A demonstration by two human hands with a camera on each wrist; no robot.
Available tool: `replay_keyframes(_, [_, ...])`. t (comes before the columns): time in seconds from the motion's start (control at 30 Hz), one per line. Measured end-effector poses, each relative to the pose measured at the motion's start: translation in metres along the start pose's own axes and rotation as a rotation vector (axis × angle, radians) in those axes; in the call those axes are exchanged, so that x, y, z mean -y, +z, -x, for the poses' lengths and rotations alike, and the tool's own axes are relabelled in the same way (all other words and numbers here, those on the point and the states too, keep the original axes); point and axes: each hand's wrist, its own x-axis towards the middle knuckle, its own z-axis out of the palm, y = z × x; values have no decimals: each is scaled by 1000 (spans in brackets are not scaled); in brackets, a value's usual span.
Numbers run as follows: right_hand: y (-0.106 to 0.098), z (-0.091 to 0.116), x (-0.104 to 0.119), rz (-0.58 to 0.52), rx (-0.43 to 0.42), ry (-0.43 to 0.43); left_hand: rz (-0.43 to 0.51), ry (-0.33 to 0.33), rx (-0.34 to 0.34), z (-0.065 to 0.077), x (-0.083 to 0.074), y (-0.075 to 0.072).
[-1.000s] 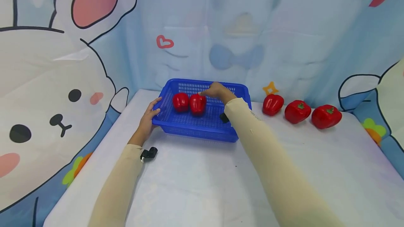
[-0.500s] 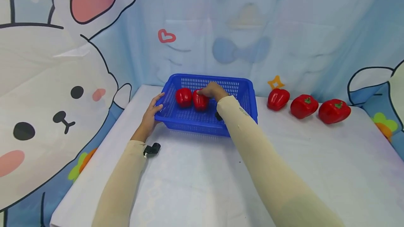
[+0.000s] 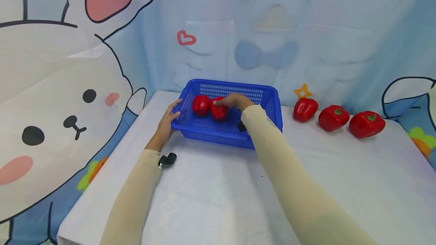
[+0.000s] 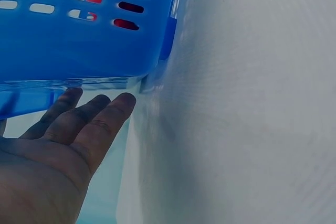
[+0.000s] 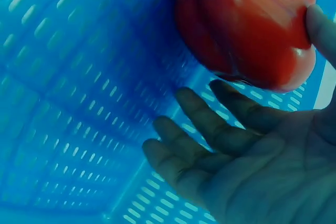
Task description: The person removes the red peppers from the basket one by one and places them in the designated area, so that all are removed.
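In the head view, two glossy red bell peppers stand side by side in a blue plastic basket point(image 3: 214, 136): the left pepper point(image 3: 201, 106) and the right pepper point(image 3: 218, 112). My right hand point(image 3: 235, 100) reaches into the basket beside the right pepper. The right wrist view has that pepper point(image 5: 252, 30) against the thumb tip, while the other fingers point(image 5: 194, 114) spread loosely below it. My left hand point(image 3: 166, 124) is at the basket's left end, thumb at the rim. In the left wrist view its fingers point(image 4: 102, 132) extend nearly straight along the basket's outside.
Right of the basket, a row of three more red bell peppers lies on the white-covered table: one near the basket point(image 3: 305, 109), a middle one point(image 3: 334, 118) and a far one point(image 3: 367, 124). A printed blue curtain point(image 3: 218, 59) hangs close behind.
My right hand moved left onto the right pepper, then eased back slightly to the right, fingers loosened. My left hand stays at the basket's left end. The head view has shifted a little.
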Motion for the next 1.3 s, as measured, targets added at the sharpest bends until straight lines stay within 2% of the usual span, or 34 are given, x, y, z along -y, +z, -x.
replay_keyframes(0.13, [-3,4,-5,-65,23,-15,-16,4,-5,-4,-2,2])
replay_keyframes(0.3, [3,9,-5,-93,32,-49,-5,-11,-9,-2,2,0])
replay_keyframes(0.5, [8,13,-5,-180,19,-34,6,-4,4,0,4,2])
replay_keyframes(0.63, [5,18,-4,-195,6,-45,8,8,16,0,2,3])
replay_keyframes(0.87, [-5,31,-8,-248,-26,-76,11,-3,-3,3,3,2])
replay_keyframes(1.07, [-18,46,-18,-320,-106,-138,17,-7,6,3,4,2])
replay_keyframes(1.3, [-34,76,-34,-381,-165,-274,3,-1,10,3,1,2])
